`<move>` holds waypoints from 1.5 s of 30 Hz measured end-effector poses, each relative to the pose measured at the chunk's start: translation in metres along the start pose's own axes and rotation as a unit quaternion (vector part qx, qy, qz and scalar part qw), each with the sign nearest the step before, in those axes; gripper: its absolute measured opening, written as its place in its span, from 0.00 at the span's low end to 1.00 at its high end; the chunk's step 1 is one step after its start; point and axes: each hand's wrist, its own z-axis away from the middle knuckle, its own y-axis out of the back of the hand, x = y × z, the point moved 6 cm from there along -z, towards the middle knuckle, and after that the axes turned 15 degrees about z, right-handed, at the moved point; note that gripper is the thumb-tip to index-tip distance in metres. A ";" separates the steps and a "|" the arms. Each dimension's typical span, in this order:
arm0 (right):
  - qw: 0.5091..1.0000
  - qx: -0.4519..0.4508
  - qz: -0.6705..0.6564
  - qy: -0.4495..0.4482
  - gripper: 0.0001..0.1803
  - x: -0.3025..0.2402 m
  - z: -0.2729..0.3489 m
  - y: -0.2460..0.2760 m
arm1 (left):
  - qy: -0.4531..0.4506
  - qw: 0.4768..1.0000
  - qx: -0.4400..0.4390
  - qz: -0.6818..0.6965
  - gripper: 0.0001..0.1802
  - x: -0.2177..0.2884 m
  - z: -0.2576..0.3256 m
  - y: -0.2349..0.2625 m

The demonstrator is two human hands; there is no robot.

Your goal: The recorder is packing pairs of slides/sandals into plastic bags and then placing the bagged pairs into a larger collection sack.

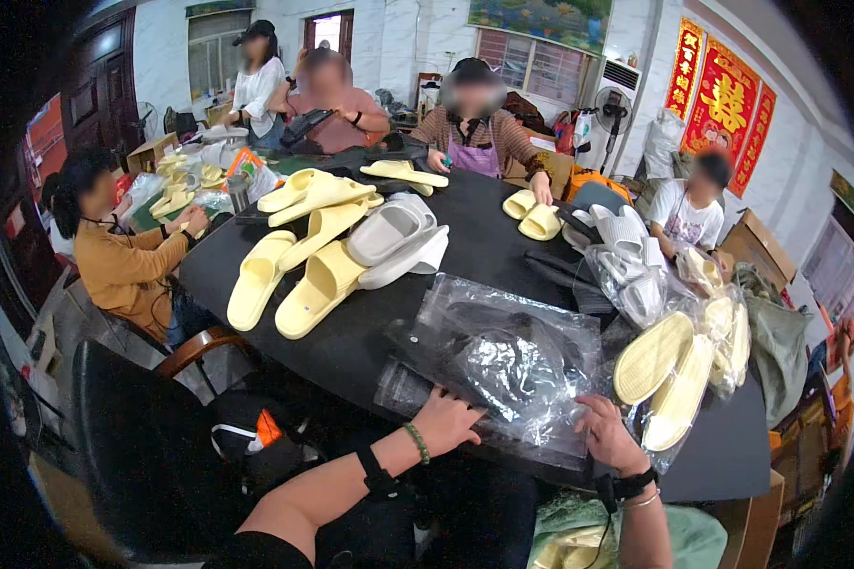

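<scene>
In front of me a clear plastic bag [517, 360] lies flat on the black table, shiny and wrinkled, atop more clear plastic. My left hand [446, 419] rests at the near left edge of the plastic, its fingers apart and holding nothing. At the bag's near right corner, my right hand [612, 436] has its fingers curled on the bag's edge. Just right of that hand lies a pair of yellow slippers [664, 375], soles up, in clear wrap. Beyond the bag, several yellow slippers [320, 284] are grouped with grey slippers [394, 232].
Bagged grey slippers [640, 275] and bagged yellow slippers [728, 337] crowd the table's right side. Across the table [484, 218], a co-worker's hand [541, 188] touches a yellow pair. Other people work around it. A black chair [133, 446] stands at left; a green sack [674, 531] is below right.
</scene>
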 end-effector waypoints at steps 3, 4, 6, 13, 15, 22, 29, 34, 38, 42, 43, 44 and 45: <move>0.990 0.074 -0.054 -0.108 0.15 0.028 -0.001 0.008 | -0.134 0.975 0.165 -0.072 0.32 0.006 0.007 0.000; 0.964 0.107 -0.099 -0.222 0.16 0.052 0.004 0.005 | -0.134 0.975 0.163 -0.071 0.32 0.003 0.002 -0.003; 0.901 0.051 -0.174 -0.394 0.09 0.085 0.011 -0.009 | -0.088 0.991 0.088 -0.048 0.32 0.002 -0.002 -0.005; 0.869 -0.020 -0.283 -0.406 0.26 0.106 -0.009 -0.053 | -0.095 0.989 0.110 -0.035 0.30 0.000 -0.006 -0.005; 0.867 -0.022 -0.327 -0.376 0.30 0.098 -0.022 -0.055 | -0.105 0.985 0.130 -0.039 0.30 0.002 -0.002 -0.001; 0.902 0.085 -0.300 -0.298 0.28 0.108 -0.049 -0.064 | -0.057 0.994 0.070 -0.054 0.32 -0.004 -0.001 -0.008; 0.944 0.117 -0.136 -0.278 0.24 0.108 -0.056 -0.054 | -0.055 0.990 0.099 -0.079 0.35 0.002 -0.002 -0.005; 0.943 0.139 -0.123 -0.276 0.22 0.101 -0.060 -0.054 | -0.069 0.979 0.171 -0.083 0.35 0.009 0.003 0.004; 0.955 0.121 -0.044 -0.268 0.23 0.100 -0.055 -0.050 | -0.051 0.975 0.195 -0.093 0.34 0.017 0.005 0.008; 0.958 0.094 -0.031 -0.271 0.24 0.095 -0.049 -0.057 | -0.081 0.959 0.250 -0.107 0.33 0.028 0.017 0.010; 0.958 0.095 -0.031 -0.269 0.24 0.094 -0.049 -0.057 | -0.081 0.958 0.252 -0.108 0.33 0.027 0.017 0.010; 0.960 0.103 -0.014 -0.260 0.24 0.092 -0.046 -0.057 | -0.075 0.960 0.248 -0.110 0.32 0.026 0.018 0.007; 0.962 0.111 0.003 -0.251 0.23 0.090 -0.043 -0.056 | -0.069 0.961 0.243 -0.111 0.31 0.025 0.018 0.006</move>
